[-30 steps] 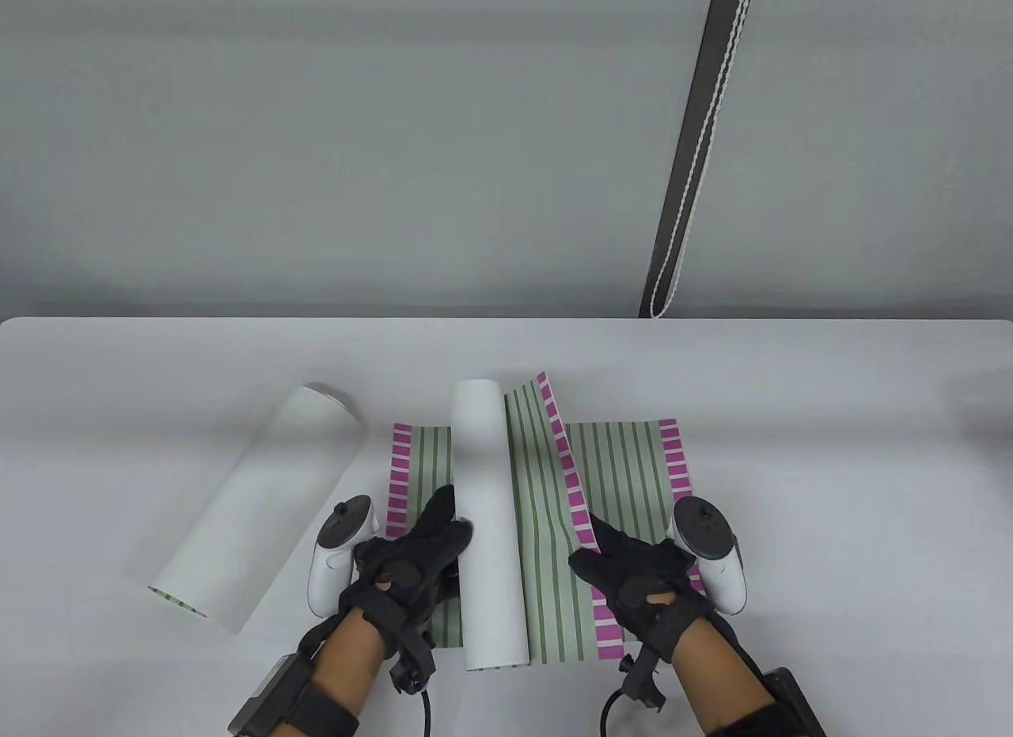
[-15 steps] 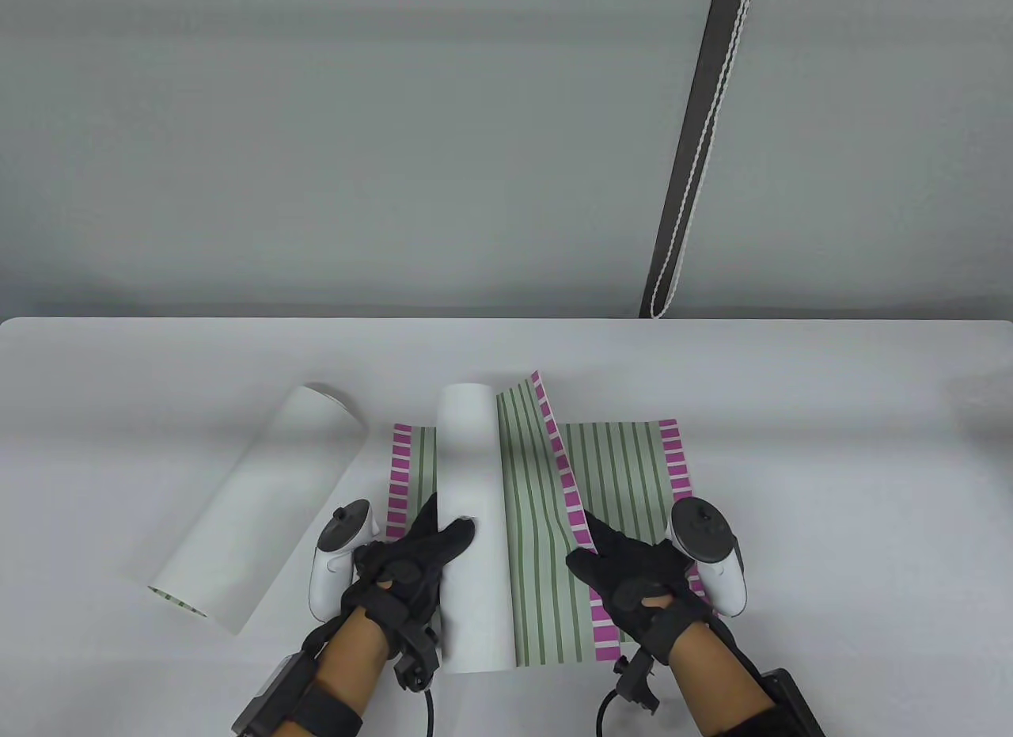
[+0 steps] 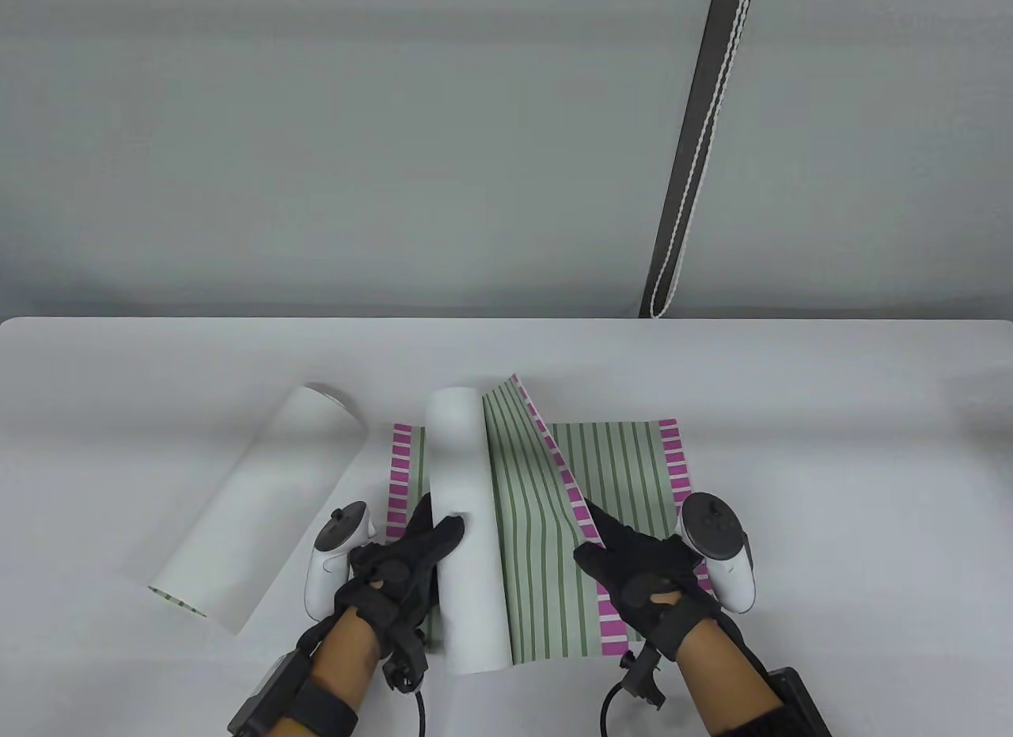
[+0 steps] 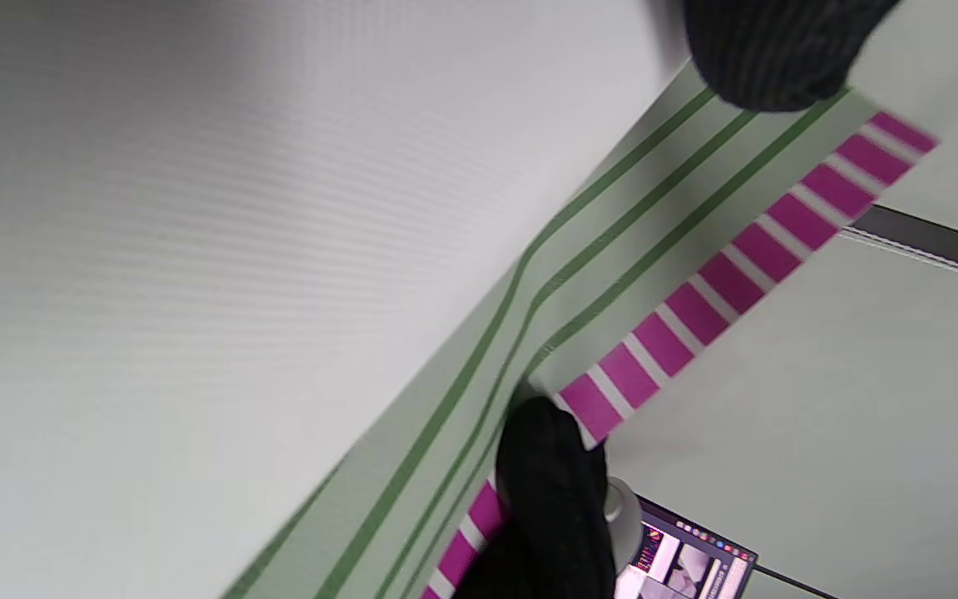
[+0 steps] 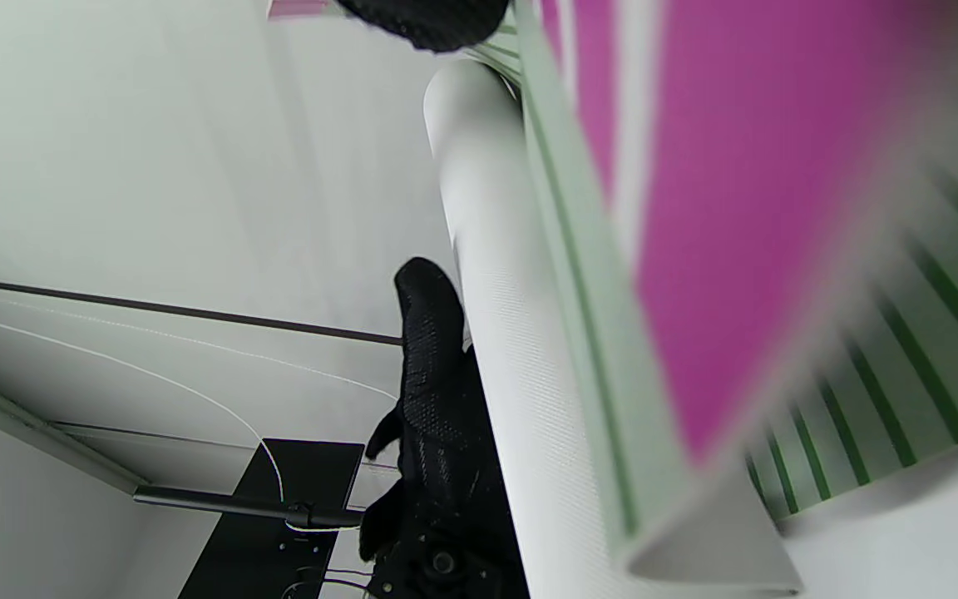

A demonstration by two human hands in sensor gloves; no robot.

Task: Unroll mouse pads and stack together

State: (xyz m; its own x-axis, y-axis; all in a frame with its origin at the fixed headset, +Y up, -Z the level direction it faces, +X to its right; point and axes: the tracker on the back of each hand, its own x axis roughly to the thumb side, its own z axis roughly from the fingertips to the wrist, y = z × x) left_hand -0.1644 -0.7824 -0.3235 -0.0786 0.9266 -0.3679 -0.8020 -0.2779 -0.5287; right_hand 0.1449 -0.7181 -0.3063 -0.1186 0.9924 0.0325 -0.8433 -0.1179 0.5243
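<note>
A striped mouse pad point(image 3: 625, 468), green with magenta ends, lies flat on the table. A second pad lies on it, half unrolled. Its white roll point(image 3: 463, 515) is on the left, its green striped face point(image 3: 526, 531) open in the middle. Its magenta right edge point(image 3: 563, 474) curls up. My left hand point(image 3: 411, 551) rests against the roll's left side, thumb on top; the left wrist view shows the roll point(image 4: 196, 249) and a fingertip point(image 4: 554, 491) on the lower pad point(image 4: 678, 225). My right hand point(image 3: 633, 567) holds the raised edge, which shows blurred in the right wrist view point(image 5: 695, 208) beside the roll point(image 5: 512, 349).
A third pad point(image 3: 261, 499), still rolled and white outside, lies slanted on the left of the white table point(image 3: 831, 468). A dark post with a white cord point(image 3: 688, 175) stands behind the table's far edge.
The roll has moved left under my left hand and more striped face lies open. My right hand has stayed at the pad's right edge, shifting slightly right.
</note>
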